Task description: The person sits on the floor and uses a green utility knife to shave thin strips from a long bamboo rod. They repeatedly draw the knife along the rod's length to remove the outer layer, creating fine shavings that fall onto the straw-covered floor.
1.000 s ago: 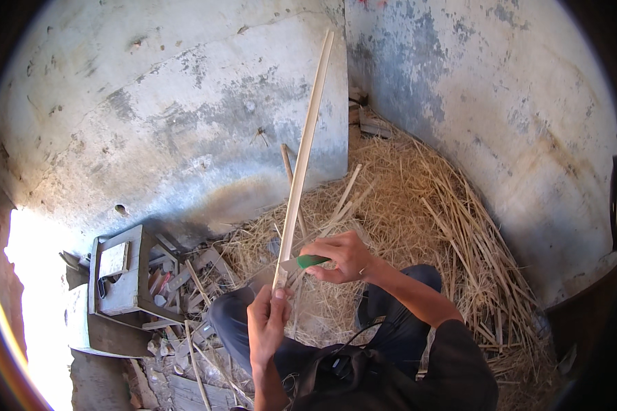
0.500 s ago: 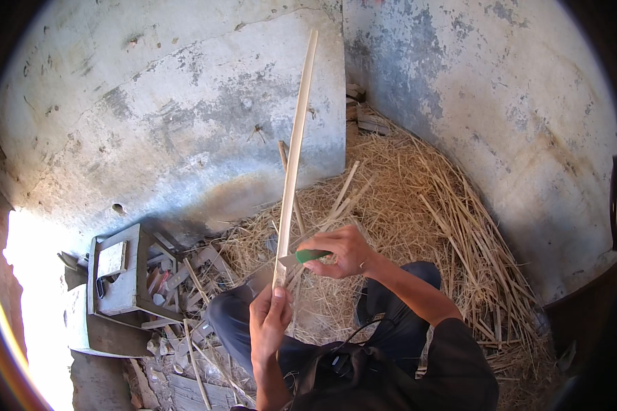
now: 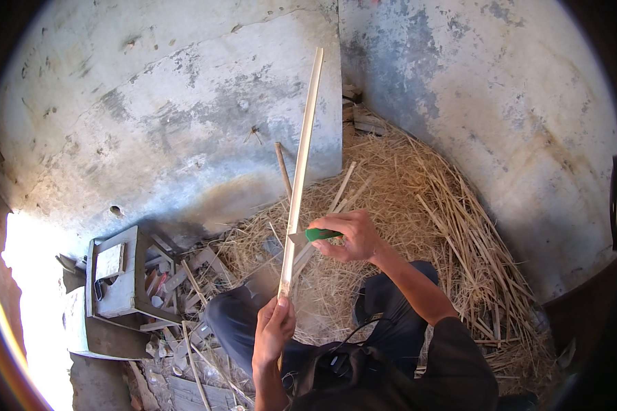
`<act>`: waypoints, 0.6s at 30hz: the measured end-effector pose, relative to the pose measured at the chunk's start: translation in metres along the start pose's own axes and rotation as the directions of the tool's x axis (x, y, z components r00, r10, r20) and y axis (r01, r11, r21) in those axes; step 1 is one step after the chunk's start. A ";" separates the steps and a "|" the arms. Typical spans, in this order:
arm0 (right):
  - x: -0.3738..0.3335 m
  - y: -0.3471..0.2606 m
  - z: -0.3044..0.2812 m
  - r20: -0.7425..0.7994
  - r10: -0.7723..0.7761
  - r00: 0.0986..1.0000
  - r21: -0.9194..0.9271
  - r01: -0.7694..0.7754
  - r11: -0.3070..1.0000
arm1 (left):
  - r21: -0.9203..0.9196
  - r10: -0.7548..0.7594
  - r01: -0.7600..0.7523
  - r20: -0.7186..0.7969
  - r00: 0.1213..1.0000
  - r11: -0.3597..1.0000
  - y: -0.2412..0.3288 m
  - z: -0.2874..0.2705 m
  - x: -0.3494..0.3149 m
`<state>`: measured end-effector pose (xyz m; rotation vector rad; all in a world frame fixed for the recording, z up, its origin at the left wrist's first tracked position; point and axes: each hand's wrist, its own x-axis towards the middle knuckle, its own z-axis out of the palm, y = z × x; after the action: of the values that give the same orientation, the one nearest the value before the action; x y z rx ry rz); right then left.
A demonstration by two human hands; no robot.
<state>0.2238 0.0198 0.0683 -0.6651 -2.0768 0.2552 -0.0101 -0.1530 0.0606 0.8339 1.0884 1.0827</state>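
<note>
My left hand [image 3: 273, 327] is closed round the near end of a long, pale, split bamboo strip [image 3: 304, 156]. The strip points up and away from me, its far end in front of the wall, and its hollow inner side shows. My right hand [image 3: 355, 236] grips the green handle of a knife [image 3: 320, 234]. Its short, wide grey blade meets the strip a little above my left hand; whether it cuts into the strip I cannot make out.
A battered wooden cabinet [image 3: 120, 274] stands at the left among scraps. Shavings [image 3: 397, 185] cover the floor ahead, with several long strips [image 3: 483, 267] piled along the right wall. A brown stick [image 3: 283, 168] leans behind the bamboo. Peeling walls [image 3: 185, 103] meet in the corner.
My right hand and the knife have moved up along the strip, away from my left hand. The strip's far end has dropped lower in view, and my left hand has shifted slightly.
</note>
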 end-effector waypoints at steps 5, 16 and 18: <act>-0.002 0.004 -0.003 -0.039 0.016 0.999 0.026 -0.016 1.000 | -0.030 0.011 -0.010 0.057 0.998 0.999 -0.012 -0.008 0.001; -0.005 0.017 -0.002 -0.029 0.093 0.995 0.004 -0.093 0.996 | -0.026 -0.029 0.031 0.077 0.997 0.999 -0.015 -0.020 -0.011; 0.001 0.032 -0.012 -0.165 0.170 0.971 -0.014 -0.175 0.984 | -0.025 -0.081 0.084 0.082 0.993 0.996 -0.020 -0.021 -0.019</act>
<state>0.2443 0.0460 0.0622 -0.8575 -1.8711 0.2610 -0.0272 -0.1766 0.0412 0.7971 1.0290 0.9849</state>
